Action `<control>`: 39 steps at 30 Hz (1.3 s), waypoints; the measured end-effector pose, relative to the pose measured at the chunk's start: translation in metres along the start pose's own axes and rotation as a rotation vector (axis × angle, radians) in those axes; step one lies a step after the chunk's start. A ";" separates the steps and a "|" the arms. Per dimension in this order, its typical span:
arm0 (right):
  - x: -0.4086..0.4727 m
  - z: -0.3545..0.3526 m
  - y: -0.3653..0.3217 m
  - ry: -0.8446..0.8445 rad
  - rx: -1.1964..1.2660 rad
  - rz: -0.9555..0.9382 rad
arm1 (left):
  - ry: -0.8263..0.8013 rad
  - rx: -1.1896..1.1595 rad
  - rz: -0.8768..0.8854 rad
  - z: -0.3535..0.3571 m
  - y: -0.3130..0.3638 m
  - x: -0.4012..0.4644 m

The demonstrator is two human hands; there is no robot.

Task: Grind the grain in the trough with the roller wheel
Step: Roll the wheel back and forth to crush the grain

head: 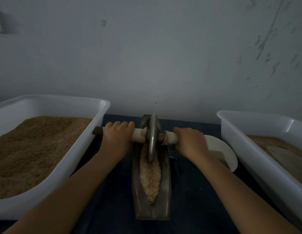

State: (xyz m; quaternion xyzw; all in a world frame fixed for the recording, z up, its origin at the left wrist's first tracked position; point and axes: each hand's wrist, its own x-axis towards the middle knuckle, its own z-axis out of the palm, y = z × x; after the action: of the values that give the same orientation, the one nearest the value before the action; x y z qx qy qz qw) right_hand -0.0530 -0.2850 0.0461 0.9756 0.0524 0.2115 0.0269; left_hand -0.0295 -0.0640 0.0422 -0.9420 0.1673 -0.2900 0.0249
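Note:
A dark metal boat-shaped trough (165, 191) lies lengthwise in front of me on a dark blue cloth. Pale crushed grain (150, 178) fills its narrow groove. The metal roller wheel (152, 139) stands upright in the far half of the groove, on a bar handle (138, 135) that crosses the trough. My left hand (117, 137) is closed over the bar left of the wheel. My right hand (190, 142) is closed over it on the right side.
A large white tub (99, 119) full of brown grain stands at the left. Another white tub (231, 130) with brown meal is at the right. A white scoop-like dish (226, 152) lies behind my right hand. A pale wall rises just beyond.

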 end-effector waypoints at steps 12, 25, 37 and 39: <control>-0.026 -0.013 -0.005 -0.006 0.034 -0.051 | 0.053 -0.079 0.019 -0.014 0.005 -0.031; -0.055 -0.024 -0.006 -0.114 0.037 -0.017 | 0.118 -0.144 0.119 -0.046 0.007 -0.063; -0.003 0.007 0.000 0.100 0.027 0.018 | 0.075 -0.096 -0.003 -0.006 0.008 -0.005; 0.000 0.006 0.000 0.099 0.003 0.021 | 0.031 -0.076 -0.026 -0.005 0.007 -0.002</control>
State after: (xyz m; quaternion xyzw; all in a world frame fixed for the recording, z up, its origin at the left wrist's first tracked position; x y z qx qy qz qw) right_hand -0.0504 -0.2847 0.0403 0.9645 0.0439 0.2596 0.0208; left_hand -0.0358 -0.0698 0.0444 -0.9397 0.1666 -0.2980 -0.0174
